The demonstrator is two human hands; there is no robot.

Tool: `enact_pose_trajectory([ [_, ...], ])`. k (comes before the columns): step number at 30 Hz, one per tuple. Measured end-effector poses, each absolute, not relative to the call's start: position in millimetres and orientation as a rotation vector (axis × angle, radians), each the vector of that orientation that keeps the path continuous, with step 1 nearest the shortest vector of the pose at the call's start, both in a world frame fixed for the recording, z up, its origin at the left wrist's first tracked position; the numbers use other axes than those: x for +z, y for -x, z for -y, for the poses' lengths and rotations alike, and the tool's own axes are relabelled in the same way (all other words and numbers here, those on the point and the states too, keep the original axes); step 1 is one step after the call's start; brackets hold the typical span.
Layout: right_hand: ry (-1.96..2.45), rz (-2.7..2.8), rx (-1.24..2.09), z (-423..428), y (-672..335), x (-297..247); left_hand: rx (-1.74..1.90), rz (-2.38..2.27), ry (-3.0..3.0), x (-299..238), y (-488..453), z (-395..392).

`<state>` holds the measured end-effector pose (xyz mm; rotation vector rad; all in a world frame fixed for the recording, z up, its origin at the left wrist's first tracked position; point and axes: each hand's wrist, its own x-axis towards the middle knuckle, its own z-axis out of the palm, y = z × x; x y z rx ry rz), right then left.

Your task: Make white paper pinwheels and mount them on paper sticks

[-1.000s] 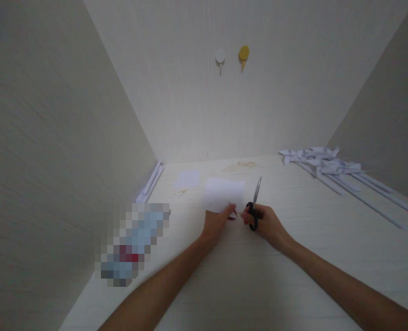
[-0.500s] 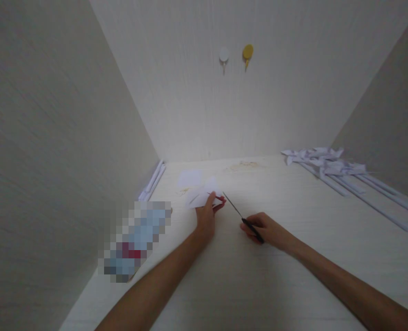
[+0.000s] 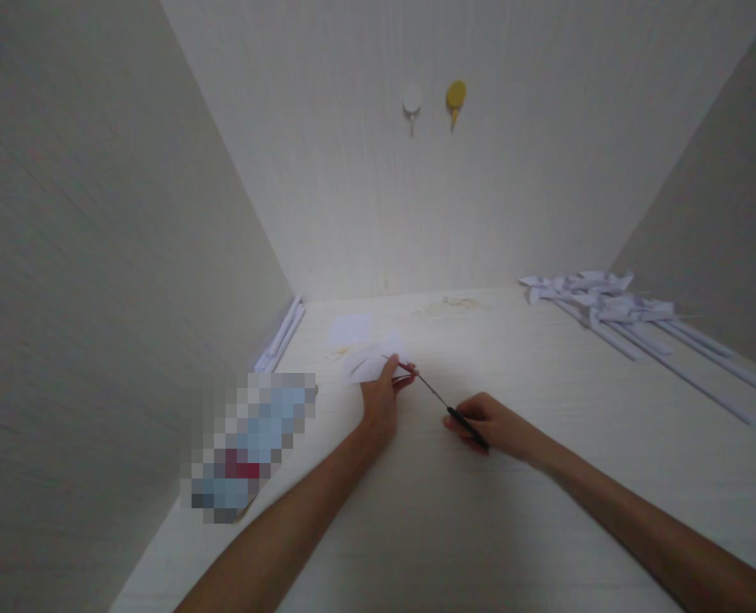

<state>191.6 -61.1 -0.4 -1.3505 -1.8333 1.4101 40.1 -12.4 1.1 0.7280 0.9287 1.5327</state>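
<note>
"Left hand (image 3: 381, 398) first: how far parted, and holding what?"

"Drawn into a pinch, thumb over fingers, gripping a thin white sheet of paper (image 3: 371, 362) near the middle of the pale, wood-grained table (image 3: 378, 528). Also at the fingertips, a slim dark-red thing (image 3: 406, 367), too small to make out."

"And the right hand (image 3: 483, 421)?"

"Curled around the black handle of a pair of metal-bladed scissors (image 3: 460, 419), aiming them at the left fingertips. Touching there or just short, impossible to tell. Seen nearly edge-on, so no telling if parted at the blades."

"Beyond the held paper?"

"To the left, lying flat, a white paper square (image 3: 351, 329), with thin yellowish strands (image 3: 340, 352) just beside it. Farther back, near the pale wall (image 3: 384, 196), a loose tan scatter of fibres (image 3: 451, 304)."

"Off to the sides?"

"On the left, rolled white paper tubes (image 3: 282, 336); nearer, a long object blurred into bluish and red blocks (image 3: 256, 447). On the right, folded white paper shapes (image 3: 582, 294) with long white sticks (image 3: 703, 387)."

"Up on the wall?"

"Side by side, a round white hook (image 3: 411, 100) and a round yellow hook (image 3: 455, 94)."
</note>
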Motion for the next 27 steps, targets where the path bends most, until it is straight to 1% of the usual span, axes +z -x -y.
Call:
enact_pose_trajectory([
  [27, 1.324, 1.842, 1.403, 61.0, -192.3, -2.7, 1.528, -0.913, -0.698, 2.1, -39.5, 12.6],
])
